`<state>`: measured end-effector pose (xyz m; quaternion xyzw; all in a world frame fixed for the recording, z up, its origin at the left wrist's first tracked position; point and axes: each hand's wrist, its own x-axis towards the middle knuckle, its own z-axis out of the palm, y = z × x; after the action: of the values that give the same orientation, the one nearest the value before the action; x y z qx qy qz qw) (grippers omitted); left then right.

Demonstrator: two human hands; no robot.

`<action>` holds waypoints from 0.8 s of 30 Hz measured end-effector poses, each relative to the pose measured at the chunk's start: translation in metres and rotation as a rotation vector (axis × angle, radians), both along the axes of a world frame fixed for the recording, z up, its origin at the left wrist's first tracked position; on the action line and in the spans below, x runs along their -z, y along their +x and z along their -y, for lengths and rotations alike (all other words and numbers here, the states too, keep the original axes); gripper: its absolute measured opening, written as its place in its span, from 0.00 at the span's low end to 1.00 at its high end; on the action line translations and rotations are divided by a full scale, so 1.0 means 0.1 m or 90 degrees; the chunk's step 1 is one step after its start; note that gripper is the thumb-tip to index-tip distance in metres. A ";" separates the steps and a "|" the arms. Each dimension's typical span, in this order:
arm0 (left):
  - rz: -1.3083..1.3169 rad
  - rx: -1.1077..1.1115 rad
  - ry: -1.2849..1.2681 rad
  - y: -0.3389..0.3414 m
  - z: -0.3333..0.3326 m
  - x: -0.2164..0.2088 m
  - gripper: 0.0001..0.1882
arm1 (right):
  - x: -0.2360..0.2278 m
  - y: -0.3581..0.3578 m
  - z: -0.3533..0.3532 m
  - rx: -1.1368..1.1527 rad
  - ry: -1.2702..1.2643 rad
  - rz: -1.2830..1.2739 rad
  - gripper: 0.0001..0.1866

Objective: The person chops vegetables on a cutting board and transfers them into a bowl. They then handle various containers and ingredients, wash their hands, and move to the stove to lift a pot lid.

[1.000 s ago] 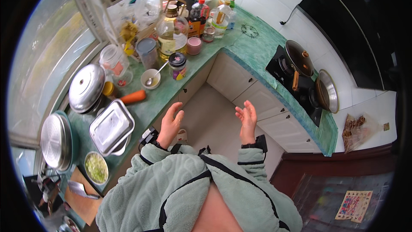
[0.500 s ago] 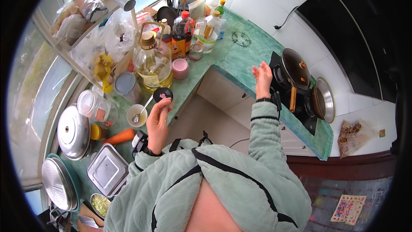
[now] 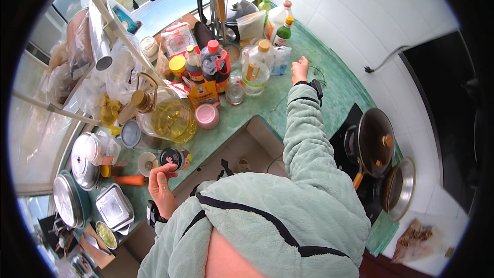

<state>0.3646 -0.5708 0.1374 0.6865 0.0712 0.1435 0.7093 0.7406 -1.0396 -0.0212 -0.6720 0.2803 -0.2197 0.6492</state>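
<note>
My left hand (image 3: 162, 191) is low at the counter's near edge, fingers bent around the side of a small jar (image 3: 171, 158) with a black lid and a coloured label. Just left of the jar is a small white bowl (image 3: 148, 164) with a spoon in it. My right hand (image 3: 299, 70) stretches out over the far green counter (image 3: 339, 90), fingers apart and holding nothing. A dark wire pot stand (image 3: 320, 73) lies just to its right. Closest on its left are a white packet (image 3: 281, 61) and a clear plastic bottle (image 3: 257, 69) with a tan cap.
A big oil jug (image 3: 172, 118), a pink jar (image 3: 207, 116) and a red-capped dark bottle (image 3: 213, 64) crowd the left counter. A carrot (image 3: 130, 180) and a lidded metal box (image 3: 114, 208) lie nearer. On the right, a covered pan (image 3: 374, 141) sits on the stove.
My right arm has reached forward and left, from beside the stove to the far counter. The view has turned and shifted. My left hand remains at the black-lidded jar.
</note>
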 end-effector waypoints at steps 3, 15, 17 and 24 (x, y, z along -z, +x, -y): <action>-0.030 -0.056 0.033 0.08 0.21 -0.07 0.16 | 0.24 0.35 0.06 -0.019 0.010 -0.037 0.38; -0.058 -0.106 -0.019 0.28 0.66 -0.08 0.13 | 0.38 0.29 0.34 -0.184 -0.005 0.021 0.13; -0.047 -0.094 -0.039 0.31 0.69 -0.08 0.13 | 0.23 0.18 0.44 -0.132 -0.030 0.070 0.12; -0.053 -0.009 0.021 0.27 0.62 -0.09 0.10 | -0.78 -0.68 0.57 0.020 -0.233 0.249 0.13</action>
<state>0.3912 -0.6326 0.1459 0.7029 0.1031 0.1209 0.6933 0.6725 -1.0966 0.0563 -0.7186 0.1158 -0.4021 0.5554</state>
